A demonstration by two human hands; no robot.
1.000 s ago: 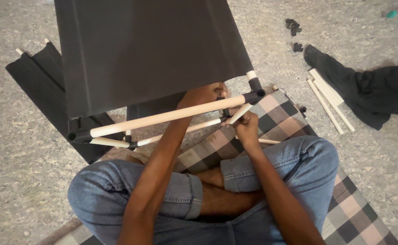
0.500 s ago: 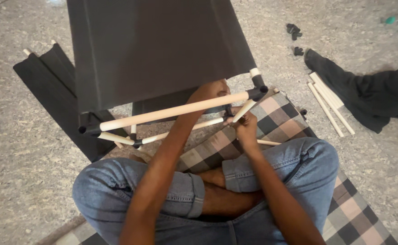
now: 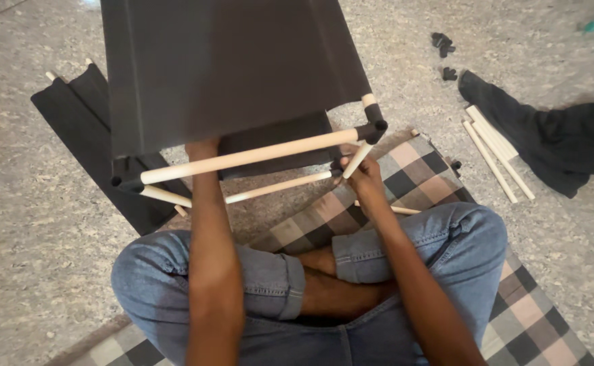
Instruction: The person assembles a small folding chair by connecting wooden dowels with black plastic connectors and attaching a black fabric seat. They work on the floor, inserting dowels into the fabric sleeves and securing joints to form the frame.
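Observation:
A frame of pale wooden rods (image 3: 249, 156) with black corner joints (image 3: 373, 129) stands in front of me, covered by a dark fabric panel (image 3: 229, 68). My left hand (image 3: 202, 148) reaches up behind the front rod and under the fabric's edge, so its fingers are hidden. My right hand (image 3: 363, 175) is closed around a short slanted rod (image 3: 356, 161) just below the right corner joint. I sit cross-legged on a checked mat (image 3: 419, 169).
More dark fabric (image 3: 80, 115) with rods in it lies on the stone floor at the left. Loose wooden rods (image 3: 497, 152) and a dark cloth (image 3: 561, 135) lie at the right. Small black joints (image 3: 442, 44) sit further back.
My left hand has moved from the right corner, next to my right hand, leftward along the front rod and slipped under the fabric. My right hand keeps its grip.

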